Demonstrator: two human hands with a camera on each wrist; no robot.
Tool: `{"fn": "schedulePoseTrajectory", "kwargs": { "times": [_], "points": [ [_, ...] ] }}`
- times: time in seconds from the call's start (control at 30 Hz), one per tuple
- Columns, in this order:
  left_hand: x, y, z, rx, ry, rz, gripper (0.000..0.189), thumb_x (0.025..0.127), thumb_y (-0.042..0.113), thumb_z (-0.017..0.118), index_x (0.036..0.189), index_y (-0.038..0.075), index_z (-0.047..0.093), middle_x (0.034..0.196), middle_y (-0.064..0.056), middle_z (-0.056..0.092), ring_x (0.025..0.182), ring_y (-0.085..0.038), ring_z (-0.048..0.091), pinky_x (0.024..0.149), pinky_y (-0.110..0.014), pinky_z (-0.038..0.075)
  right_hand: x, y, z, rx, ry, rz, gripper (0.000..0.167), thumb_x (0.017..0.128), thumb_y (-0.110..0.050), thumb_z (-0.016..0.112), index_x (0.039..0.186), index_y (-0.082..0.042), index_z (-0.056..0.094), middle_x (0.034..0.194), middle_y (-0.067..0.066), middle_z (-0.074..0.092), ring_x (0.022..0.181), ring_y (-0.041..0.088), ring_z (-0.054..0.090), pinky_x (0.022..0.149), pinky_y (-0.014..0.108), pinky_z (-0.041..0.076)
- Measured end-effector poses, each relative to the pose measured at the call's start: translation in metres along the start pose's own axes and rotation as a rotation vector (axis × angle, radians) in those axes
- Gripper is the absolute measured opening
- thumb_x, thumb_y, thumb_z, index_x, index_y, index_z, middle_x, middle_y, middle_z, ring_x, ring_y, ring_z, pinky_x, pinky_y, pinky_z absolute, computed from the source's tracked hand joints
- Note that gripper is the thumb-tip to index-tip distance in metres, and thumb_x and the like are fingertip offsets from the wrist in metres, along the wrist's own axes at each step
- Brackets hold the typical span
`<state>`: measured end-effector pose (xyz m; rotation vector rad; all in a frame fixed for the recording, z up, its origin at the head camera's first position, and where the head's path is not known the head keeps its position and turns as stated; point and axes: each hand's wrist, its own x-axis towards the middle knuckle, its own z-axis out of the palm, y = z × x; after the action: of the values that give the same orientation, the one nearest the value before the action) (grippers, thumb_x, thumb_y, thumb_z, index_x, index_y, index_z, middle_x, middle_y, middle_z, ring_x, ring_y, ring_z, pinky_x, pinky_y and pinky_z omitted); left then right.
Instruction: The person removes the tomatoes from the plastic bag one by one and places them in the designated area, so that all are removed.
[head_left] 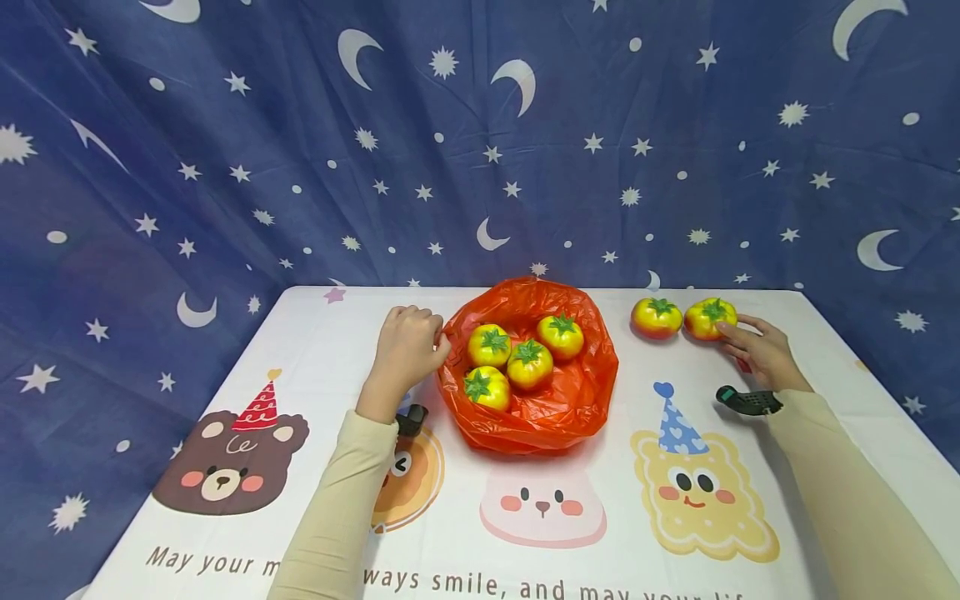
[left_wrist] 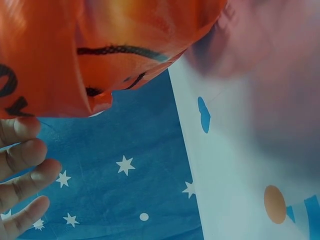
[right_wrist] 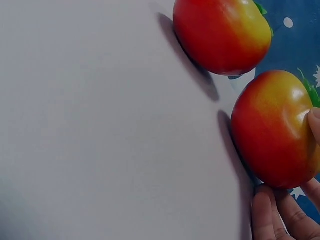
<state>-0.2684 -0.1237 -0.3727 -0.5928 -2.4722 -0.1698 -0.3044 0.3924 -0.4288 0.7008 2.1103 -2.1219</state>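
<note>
A red plastic bag stands with its mouth spread, and several yellow-red tomatoes with green tops lie inside. At its left rim my left hand pinches the plastic; in the left wrist view, curled fingers show beside the bag, with the thumb out of sight. Two more tomatoes sit right of the bag. Around the rightmost tomato is my right hand, its thumb and fingers on that tomato in the right wrist view. The other tomato is just left of it.
A white tablecloth with printed cartoon figures and lettering covers the table. Behind its far edge hangs a blue curtain with moons and stars. A black strap device is on the right wrist.
</note>
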Motion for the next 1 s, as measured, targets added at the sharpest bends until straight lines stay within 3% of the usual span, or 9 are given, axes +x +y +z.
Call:
{"fn": "schedulePoseTrajectory", "kwargs": {
  "times": [0.23, 0.5, 0.8, 0.9, 1.0],
  "points": [
    [0.0012, 0.0, 0.0002, 0.003, 0.0, 0.0, 0.025, 0.077, 0.014, 0.06, 0.055, 0.011, 0.047, 0.054, -0.002, 0.045, 0.061, -0.025, 0.053, 0.076, -0.042, 0.045, 0.0014, -0.0023, -0.0006, -0.089, 0.01, 0.012, 0.111, 0.068, -0.047, 0.076, 0.152, -0.015, 0.012, 0.156, 0.016, 0.013, 0.066, -0.009, 0.058, 0.068, 0.011, 0.05],
    [0.0024, -0.0004, -0.0004, 0.009, 0.002, 0.007, 0.026, 0.076, 0.014, 0.059, 0.055, 0.011, 0.046, 0.053, -0.002, 0.045, 0.06, -0.025, 0.054, 0.076, -0.042, 0.045, 0.0014, -0.0042, -0.0016, -0.257, 0.008, -0.018, 0.115, 0.07, -0.06, 0.066, 0.151, -0.006, 0.005, 0.155, 0.024, 0.012, 0.062, -0.012, 0.054, 0.067, 0.011, 0.05],
    [0.0016, -0.0004, -0.0011, 0.011, -0.004, 0.007, 0.026, 0.077, 0.015, 0.06, 0.055, 0.011, 0.047, 0.054, -0.002, 0.046, 0.061, -0.025, 0.055, 0.077, -0.043, 0.046, 0.0029, -0.0051, -0.0015, -0.262, 0.057, -0.032, 0.121, 0.062, -0.065, 0.067, 0.15, -0.006, 0.01, 0.153, 0.025, 0.018, 0.064, -0.008, 0.052, 0.07, 0.013, 0.051],
    [0.001, -0.0004, -0.0006, 0.008, -0.002, 0.006, 0.026, 0.077, 0.015, 0.06, 0.055, 0.012, 0.046, 0.053, -0.001, 0.045, 0.061, -0.025, 0.055, 0.078, -0.043, 0.046, 0.0028, -0.0053, -0.003, -0.263, 0.06, -0.041, 0.12, 0.062, -0.063, 0.068, 0.15, -0.005, 0.011, 0.14, 0.024, 0.034, 0.062, -0.009, 0.054, 0.069, 0.014, 0.052],
    [0.0002, -0.0008, 0.0, 0.008, -0.001, 0.004, 0.026, 0.077, 0.015, 0.06, 0.055, 0.012, 0.046, 0.053, -0.001, 0.045, 0.061, -0.025, 0.055, 0.078, -0.043, 0.046, 0.0021, -0.0056, -0.0041, -0.262, 0.061, -0.062, 0.113, 0.068, -0.058, 0.069, 0.149, -0.003, 0.013, 0.122, 0.011, 0.043, 0.062, -0.008, 0.056, 0.067, 0.015, 0.053]
  ]
}}
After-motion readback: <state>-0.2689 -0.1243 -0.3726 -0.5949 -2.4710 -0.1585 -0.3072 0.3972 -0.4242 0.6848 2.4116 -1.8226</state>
